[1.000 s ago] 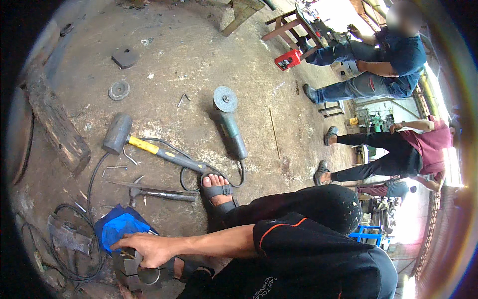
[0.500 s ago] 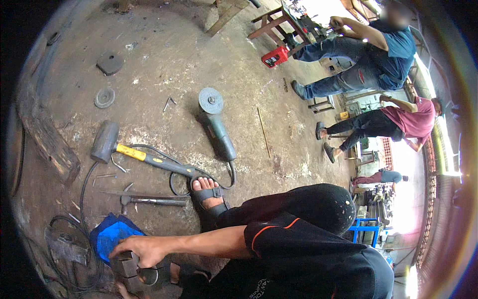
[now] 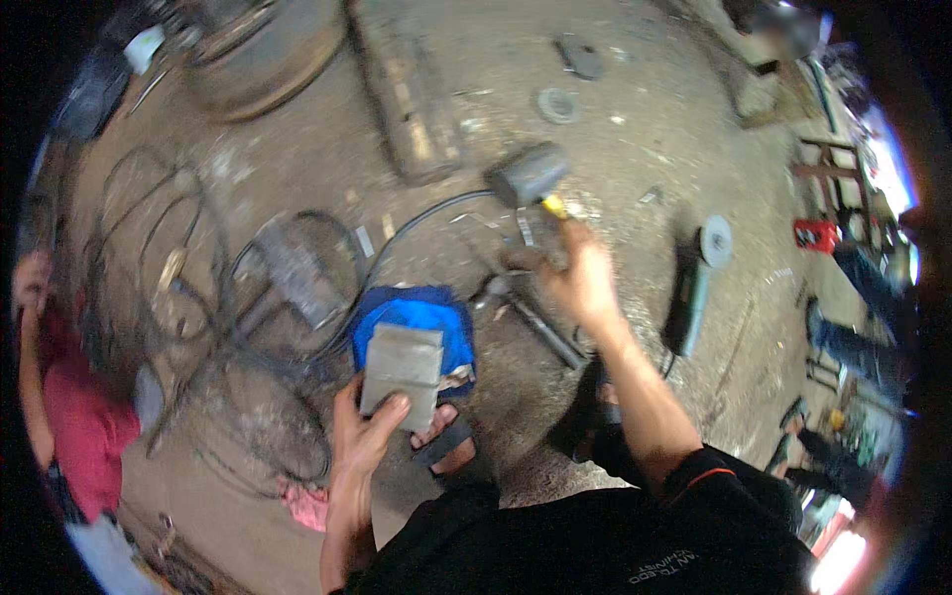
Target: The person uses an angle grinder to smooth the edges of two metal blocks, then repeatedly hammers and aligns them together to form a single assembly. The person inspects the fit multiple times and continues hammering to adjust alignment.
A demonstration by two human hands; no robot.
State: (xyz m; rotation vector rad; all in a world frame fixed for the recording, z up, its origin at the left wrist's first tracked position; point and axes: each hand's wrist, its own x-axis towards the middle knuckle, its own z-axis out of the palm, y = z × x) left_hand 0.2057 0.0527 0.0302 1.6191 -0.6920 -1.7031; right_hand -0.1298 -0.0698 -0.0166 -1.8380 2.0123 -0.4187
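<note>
My left hand (image 3: 369, 426) grips a flat-faced grey metal block (image 3: 405, 359), its thumb lying on the front face. A bright line crosses the block's surface. Directly beyond it, a crumpled blue cloth (image 3: 421, 309) lies on the floor. My right hand (image 3: 580, 278), smeared by motion, is over the handle of a mallet (image 3: 531, 174) with a dark head and yellow on its handle. Whether those fingers close round the handle cannot be made out. Just left of my right forearm lies a smaller hammer (image 3: 540, 322).
An angle grinder (image 3: 699, 288) rests on the floor at right. Looped cables (image 3: 188, 228) and a flat plate (image 3: 302, 273) lie at left. A wooden beam (image 3: 407, 109) and a round disc (image 3: 558, 105) are farther off. A person in red (image 3: 79, 397) is at far left; others stand at right.
My view has swung left. The right hand has moved from beside the blue cloth to the mallet's handle. The metal block now shows plainly in my left hand.
</note>
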